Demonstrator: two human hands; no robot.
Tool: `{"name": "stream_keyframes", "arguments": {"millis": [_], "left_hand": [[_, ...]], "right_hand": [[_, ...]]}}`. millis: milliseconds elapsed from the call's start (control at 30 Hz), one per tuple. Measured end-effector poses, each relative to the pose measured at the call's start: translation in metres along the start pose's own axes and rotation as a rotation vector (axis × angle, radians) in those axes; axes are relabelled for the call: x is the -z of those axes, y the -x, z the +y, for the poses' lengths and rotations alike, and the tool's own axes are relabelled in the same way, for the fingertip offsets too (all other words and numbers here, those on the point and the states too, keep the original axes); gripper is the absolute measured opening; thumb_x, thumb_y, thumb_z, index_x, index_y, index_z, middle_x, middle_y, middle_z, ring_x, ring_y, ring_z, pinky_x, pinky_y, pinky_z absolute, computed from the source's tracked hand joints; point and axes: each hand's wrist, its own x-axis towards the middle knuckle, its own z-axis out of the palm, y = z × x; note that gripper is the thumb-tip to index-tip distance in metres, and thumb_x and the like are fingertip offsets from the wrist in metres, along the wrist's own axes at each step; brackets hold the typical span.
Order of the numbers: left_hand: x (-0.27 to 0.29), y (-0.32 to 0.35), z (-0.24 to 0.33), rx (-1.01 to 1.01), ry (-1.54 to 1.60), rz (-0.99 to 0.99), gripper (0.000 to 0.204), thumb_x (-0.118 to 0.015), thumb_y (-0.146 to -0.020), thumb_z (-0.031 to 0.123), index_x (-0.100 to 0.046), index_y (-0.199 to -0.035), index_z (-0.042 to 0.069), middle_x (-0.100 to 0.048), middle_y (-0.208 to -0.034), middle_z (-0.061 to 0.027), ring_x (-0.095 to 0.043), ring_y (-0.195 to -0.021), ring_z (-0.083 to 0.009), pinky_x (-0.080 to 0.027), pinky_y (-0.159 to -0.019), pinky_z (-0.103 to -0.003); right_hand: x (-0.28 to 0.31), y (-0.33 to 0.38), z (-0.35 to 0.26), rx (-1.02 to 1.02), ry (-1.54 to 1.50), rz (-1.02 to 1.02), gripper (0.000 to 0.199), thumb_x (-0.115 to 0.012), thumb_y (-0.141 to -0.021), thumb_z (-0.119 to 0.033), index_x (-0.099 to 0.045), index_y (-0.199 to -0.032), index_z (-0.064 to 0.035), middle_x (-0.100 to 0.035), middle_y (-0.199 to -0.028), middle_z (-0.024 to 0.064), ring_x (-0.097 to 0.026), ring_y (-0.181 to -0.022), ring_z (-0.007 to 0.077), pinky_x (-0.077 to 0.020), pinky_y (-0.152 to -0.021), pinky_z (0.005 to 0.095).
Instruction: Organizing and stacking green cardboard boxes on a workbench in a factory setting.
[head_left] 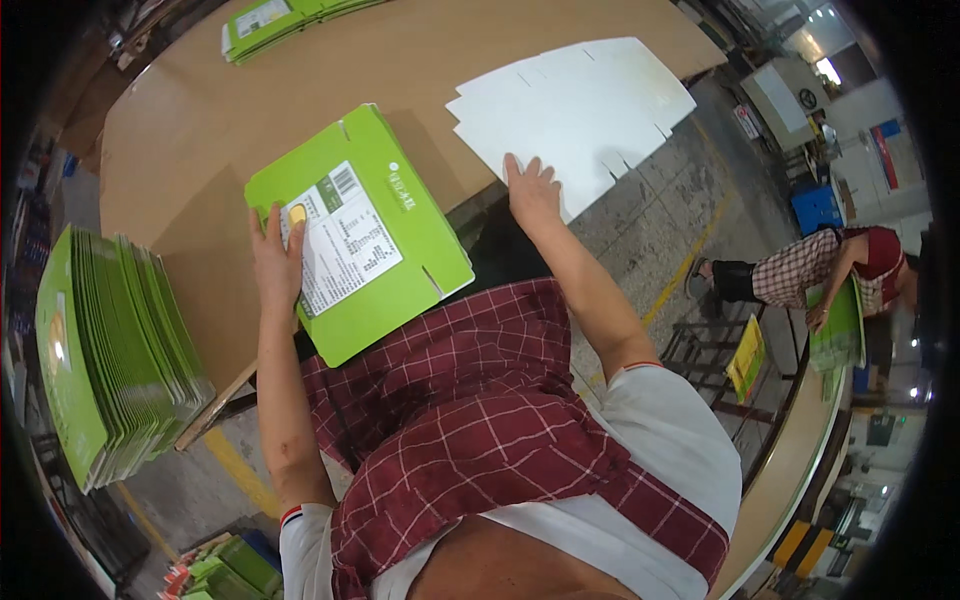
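Note:
A green flat-folded carton [385,215] with a white printed label lies near the table's front edge, its near corner reaching over my lap. My left hand [278,262] rests on its left side, fingers apart and lying along the label. To the right, a white die-cut cardboard blank [580,105] with slotted edges lies plain side up and overhangs the table's right edge. My right hand [533,192] is on the blank's near left edge with fingers spread flat. Whether other cartons lie under the green one, I cannot tell.
The brown table [190,130] stretches out in front. A tall stack of green cartons [120,350] stands at the left, and another green pile [285,20] lies at the far edge. On the right, a person [850,270] bends over a bench with green cartons.

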Motion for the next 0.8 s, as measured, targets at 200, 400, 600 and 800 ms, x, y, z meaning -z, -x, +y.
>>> {"name": "stream_keyframes", "arguments": {"millis": [200,400,600,800], "left_hand": [[-0.007,0.000,-0.004,0.019,-0.111,0.035,0.054,-0.054,-0.090,0.040,-0.045,-0.134,0.011,-0.022,-0.147,-0.0212,-0.026,-0.135,-0.0350,-0.029,-0.101,-0.058],[-0.008,0.000,0.000,-0.003,-0.157,0.014,0.054,-0.051,-0.091,0.040,-0.044,-0.133,0.008,-0.027,-0.146,-0.0192,-0.019,-0.138,-0.0334,-0.024,-0.106,-0.054],[0.014,-0.005,0.004,0.118,0.766,0.031,0.071,-0.046,-0.092,0.047,-0.025,-0.142,0.001,-0.027,-0.146,-0.0224,-0.018,-0.138,-0.0358,-0.018,-0.112,-0.042],[0.015,-0.002,0.009,-0.069,0.044,0.141,0.075,-0.060,-0.085,0.043,-0.030,-0.141,0.003,-0.029,-0.144,-0.0232,-0.020,-0.137,-0.0360,-0.019,-0.111,-0.043]], "right_hand": [[0.121,0.040,0.013,0.547,-0.986,-0.194,0.051,-0.054,-0.085,-0.010,-0.041,-0.133,0.0010,-0.058,-0.117,0.0191,-0.062,-0.097,0.0301,-0.0492,-0.085,0.0374],[0.152,0.062,-0.014,0.366,-2.083,-0.504,0.050,-0.056,-0.081,-0.005,-0.043,-0.129,0.0060,-0.057,-0.117,0.0157,-0.058,-0.104,0.0225,-0.0468,-0.090,0.0324],[0.056,0.031,-0.066,0.103,-2.005,-0.754,0.049,-0.055,-0.083,-0.003,-0.042,-0.130,0.0044,-0.056,-0.119,0.0160,-0.059,-0.104,0.0248,-0.0493,-0.088,0.0348],[0.052,0.057,-0.109,0.173,-1.853,-0.853,0.043,-0.055,-0.084,-0.005,-0.042,-0.124,0.0039,-0.058,-0.107,0.0146,-0.060,-0.092,0.0210,-0.0520,-0.079,0.0360]]}}
